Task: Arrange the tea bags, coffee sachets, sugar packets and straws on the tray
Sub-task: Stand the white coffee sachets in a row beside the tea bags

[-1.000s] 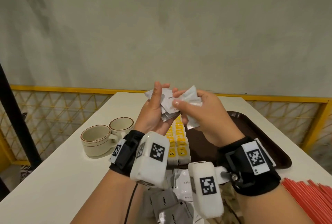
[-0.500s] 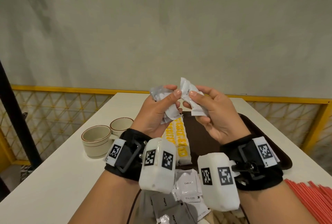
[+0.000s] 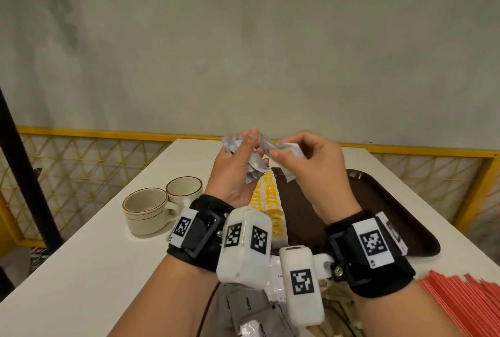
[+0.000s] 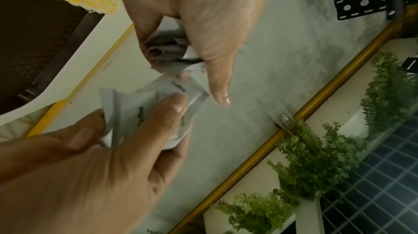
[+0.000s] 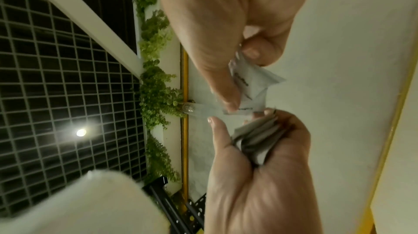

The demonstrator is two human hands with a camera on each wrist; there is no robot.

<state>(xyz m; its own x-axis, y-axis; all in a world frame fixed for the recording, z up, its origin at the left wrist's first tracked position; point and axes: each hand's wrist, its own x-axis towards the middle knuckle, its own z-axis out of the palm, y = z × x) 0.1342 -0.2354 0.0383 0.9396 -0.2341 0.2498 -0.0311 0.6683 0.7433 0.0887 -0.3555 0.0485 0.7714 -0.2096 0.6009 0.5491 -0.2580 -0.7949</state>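
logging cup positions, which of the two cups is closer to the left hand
The farther cup, the one behind and to the right of the front cup, is closer to the left hand; both stand on the table, left of the tray.

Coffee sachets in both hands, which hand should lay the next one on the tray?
Probably the right hand: it pinches a single sachet directly above the tray, while the left hand grips a whole stack.
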